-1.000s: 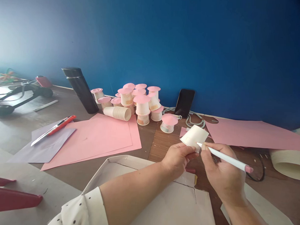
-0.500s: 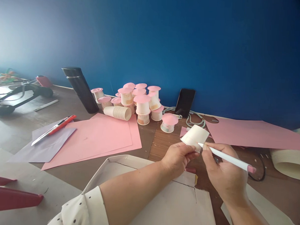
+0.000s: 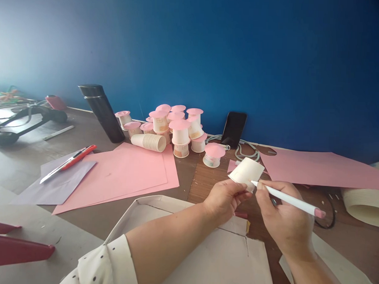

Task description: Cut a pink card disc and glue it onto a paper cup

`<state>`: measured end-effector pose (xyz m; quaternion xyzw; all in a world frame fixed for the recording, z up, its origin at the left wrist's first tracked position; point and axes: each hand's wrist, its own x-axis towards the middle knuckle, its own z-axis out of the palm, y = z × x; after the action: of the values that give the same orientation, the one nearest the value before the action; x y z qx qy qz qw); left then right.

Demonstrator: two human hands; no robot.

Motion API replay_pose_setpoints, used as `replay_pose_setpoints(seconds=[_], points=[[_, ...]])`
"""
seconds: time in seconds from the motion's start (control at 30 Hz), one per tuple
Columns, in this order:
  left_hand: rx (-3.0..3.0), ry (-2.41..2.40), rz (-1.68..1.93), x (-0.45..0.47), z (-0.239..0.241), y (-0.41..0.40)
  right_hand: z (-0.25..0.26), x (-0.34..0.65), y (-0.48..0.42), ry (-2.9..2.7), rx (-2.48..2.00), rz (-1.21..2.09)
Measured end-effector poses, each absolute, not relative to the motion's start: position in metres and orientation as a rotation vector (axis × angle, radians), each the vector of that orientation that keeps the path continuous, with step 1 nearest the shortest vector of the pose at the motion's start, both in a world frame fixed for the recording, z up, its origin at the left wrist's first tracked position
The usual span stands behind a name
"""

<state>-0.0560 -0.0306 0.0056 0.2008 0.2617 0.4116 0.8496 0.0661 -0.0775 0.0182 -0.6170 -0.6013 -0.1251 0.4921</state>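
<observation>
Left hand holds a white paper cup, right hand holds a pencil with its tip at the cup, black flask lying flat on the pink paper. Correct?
Not quite. In the head view the black flask stands on the table behind the pink paper, not flat on it. The left hand holding the paper cup and right hand with pencil are right.

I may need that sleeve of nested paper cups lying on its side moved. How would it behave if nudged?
The sleeve of nested paper cups lies on its side on the pink paper sheet, so it would probably roll, curving because it tapers. Being thin paper, it is likely light and easily crushed. The nested cups might slide apart if lifted by one end.
</observation>
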Motion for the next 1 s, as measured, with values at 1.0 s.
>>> replay_pose_setpoints(seconds=[1.0], points=[[0.440, 0.543, 0.900, -0.055, 0.000, -0.030, 0.018, 0.061, -0.077, -1.539, -1.484, -0.336]])
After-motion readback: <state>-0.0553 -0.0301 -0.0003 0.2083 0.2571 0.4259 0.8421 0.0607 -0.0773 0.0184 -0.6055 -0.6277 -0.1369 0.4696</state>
